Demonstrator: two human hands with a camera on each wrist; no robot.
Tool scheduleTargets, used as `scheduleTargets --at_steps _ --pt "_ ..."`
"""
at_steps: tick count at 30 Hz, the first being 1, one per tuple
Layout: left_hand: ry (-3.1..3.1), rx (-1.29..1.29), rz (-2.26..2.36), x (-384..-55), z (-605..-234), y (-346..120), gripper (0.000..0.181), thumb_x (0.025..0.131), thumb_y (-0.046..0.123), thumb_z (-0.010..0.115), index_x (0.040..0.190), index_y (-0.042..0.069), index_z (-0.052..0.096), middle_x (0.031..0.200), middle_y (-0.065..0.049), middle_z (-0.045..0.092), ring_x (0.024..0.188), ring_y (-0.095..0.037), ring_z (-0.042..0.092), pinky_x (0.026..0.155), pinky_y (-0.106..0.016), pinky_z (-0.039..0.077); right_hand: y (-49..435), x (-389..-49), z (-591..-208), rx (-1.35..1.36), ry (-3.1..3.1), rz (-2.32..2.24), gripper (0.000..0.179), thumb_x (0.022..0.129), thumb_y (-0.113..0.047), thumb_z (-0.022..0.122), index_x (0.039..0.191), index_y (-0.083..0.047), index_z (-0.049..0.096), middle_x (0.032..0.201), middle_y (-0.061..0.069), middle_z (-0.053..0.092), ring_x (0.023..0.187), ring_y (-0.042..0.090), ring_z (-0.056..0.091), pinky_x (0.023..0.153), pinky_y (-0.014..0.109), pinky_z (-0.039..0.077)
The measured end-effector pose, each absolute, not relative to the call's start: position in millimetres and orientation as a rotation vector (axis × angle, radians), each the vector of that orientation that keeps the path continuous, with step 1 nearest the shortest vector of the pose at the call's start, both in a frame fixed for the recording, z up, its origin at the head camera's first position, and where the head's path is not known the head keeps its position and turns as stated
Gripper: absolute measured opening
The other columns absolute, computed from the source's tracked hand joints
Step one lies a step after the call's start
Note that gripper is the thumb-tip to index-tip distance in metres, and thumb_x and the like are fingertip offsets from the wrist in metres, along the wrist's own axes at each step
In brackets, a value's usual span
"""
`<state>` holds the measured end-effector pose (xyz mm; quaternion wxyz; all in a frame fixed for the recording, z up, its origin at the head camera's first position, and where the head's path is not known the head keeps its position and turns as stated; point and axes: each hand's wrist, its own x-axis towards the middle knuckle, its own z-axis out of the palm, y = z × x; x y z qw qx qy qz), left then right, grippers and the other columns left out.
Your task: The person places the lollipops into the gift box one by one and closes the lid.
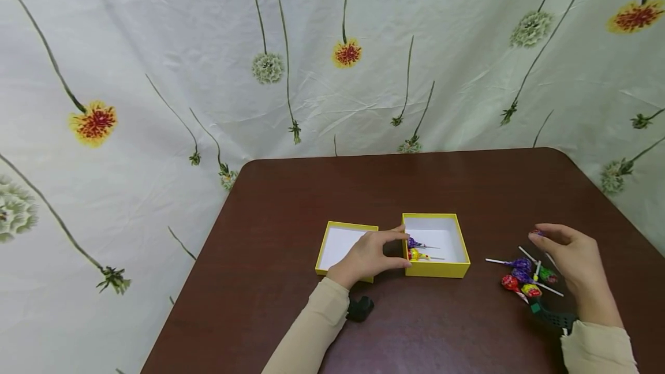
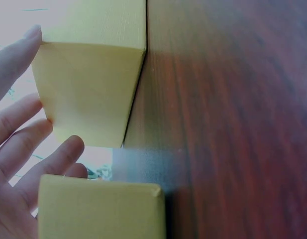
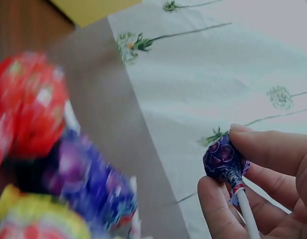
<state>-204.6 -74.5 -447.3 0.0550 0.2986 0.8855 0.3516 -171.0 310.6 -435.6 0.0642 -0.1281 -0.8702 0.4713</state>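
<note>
Between thumb and fingers, my right hand [image 1: 576, 255] pinches a purple-wrapped lollipop [image 3: 223, 157] by its head, the white stick pointing down in the right wrist view. It is above the table, just beyond a loose pile of lollipops [image 1: 521, 275] in purple, red, yellow and green wrappers. My left hand [image 1: 368, 255] touches the left rim of an open yellow box [image 1: 437, 270], thumb and fingers spread along that side. Inside the white-lined box, a purple lollipop [image 1: 414, 243] and a yellow lollipop [image 1: 417, 255] lie against the left wall.
Left of the box lies a shallow yellow lid [image 1: 337, 245] with a white inside, partly hidden by my left hand. Everything rests on a dark brown table [image 1: 291, 201]. Behind it hangs a pale cloth [image 1: 312, 103] printed with flowers.
</note>
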Motion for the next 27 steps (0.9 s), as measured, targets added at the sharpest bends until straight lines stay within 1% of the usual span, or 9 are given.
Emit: scheduleTargets --at_steps 2,7,9,14,18,21,23,26,27 --pt "2.69 0.91 1.068 -204.7 -447.6 -74.5 0.057 0.087 0.038 0.078 0.139 0.018 0.061 0.154 0.004 0.048 0.137 -0.017 0.053 0.11 -0.032 0.047 306.3 -173.8 -431.3 -0.369 -2.62 1.446 0.048 0.097 -0.038 0.066 0.124 0.001 0.065 0.088 -0.034 0.05 0.08 -0.011 0.05 0.064 0.014 0.047" --pt "2.691 0.922 1.065 -204.7 -447.9 -74.6 0.058 0.087 0.038 0.078 0.138 0.017 0.061 0.154 0.003 0.048 0.136 -0.017 0.053 0.109 -0.032 0.047 295.1 -180.4 -420.8 -0.291 -2.599 1.508 0.037 0.096 -0.038 0.067 0.115 -0.006 0.07 0.085 -0.034 0.057 0.077 -0.01 0.058 0.065 0.015 0.05" --pt "2.695 0.926 1.063 -204.4 -447.6 -74.9 0.058 0.087 0.038 0.078 0.138 0.017 0.062 0.154 0.003 0.048 0.135 -0.017 0.054 0.109 -0.031 0.048 289.8 -182.5 -416.9 -0.259 -2.604 1.514 0.037 0.096 -0.039 0.067 0.116 -0.008 0.071 0.087 -0.035 0.057 0.08 -0.01 0.057 0.067 0.015 0.048" --pt "2.697 0.918 1.061 -204.1 -447.5 -74.6 0.057 0.087 0.038 0.078 0.138 0.018 0.062 0.154 0.003 0.048 0.136 -0.018 0.054 0.109 -0.031 0.048 275.6 -187.8 -409.2 -0.172 -2.602 1.532 0.042 0.097 -0.036 0.066 0.122 -0.002 0.066 0.091 -0.031 0.058 0.083 -0.009 0.058 0.071 0.012 0.049" --pt "2.704 0.917 1.052 -203.8 -447.6 -74.1 0.057 0.087 0.038 0.078 0.138 0.018 0.062 0.153 0.004 0.048 0.136 -0.017 0.053 0.109 -0.031 0.047 265.2 -191.0 -404.7 -0.129 -2.61 1.516 0.046 0.098 -0.035 0.065 0.126 0.002 0.064 0.091 -0.029 0.059 0.083 -0.008 0.059 0.072 0.015 0.051" --pt "2.709 0.923 1.046 -203.9 -446.9 -74.2 0.057 0.087 0.038 0.078 0.138 0.017 0.062 0.153 0.004 0.048 0.135 -0.017 0.054 0.109 -0.031 0.047 257.2 -193.7 -401.8 -0.128 -2.643 1.483 0.048 0.098 -0.037 0.065 0.128 0.0 0.063 0.096 -0.025 0.059 0.086 -0.004 0.058 0.076 0.02 0.05" --pt "2.71 0.927 1.043 -203.9 -446.2 -74.4 0.057 0.087 0.038 0.078 0.138 0.017 0.062 0.153 0.003 0.048 0.135 -0.017 0.054 0.109 -0.031 0.047 251.4 -196.0 -400.6 -0.131 -2.659 1.469 0.048 0.098 -0.038 0.064 0.129 -0.001 0.063 0.101 -0.02 0.06 0.087 -0.003 0.057 0.078 0.021 0.049" --pt "2.708 0.93 1.044 -204.0 -445.7 -74.3 0.057 0.087 0.038 0.078 0.138 0.017 0.062 0.153 0.003 0.049 0.135 -0.017 0.054 0.109 -0.031 0.047 242.7 -199.5 -399.4 -0.111 -2.66 1.46 0.046 0.098 -0.036 0.065 0.129 -0.002 0.064 0.108 -0.011 0.06 0.088 -0.003 0.057 0.077 0.02 0.049" --pt "2.707 0.931 1.046 -204.0 -445.8 -74.2 0.057 0.087 0.037 0.078 0.138 0.017 0.062 0.153 0.003 0.049 0.135 -0.017 0.054 0.109 -0.031 0.047 239.9 -200.6 -399.0 -0.099 -2.657 1.458 0.045 0.098 -0.035 0.066 0.128 -0.001 0.064 0.108 -0.01 0.061 0.087 -0.004 0.057 0.076 0.018 0.049"
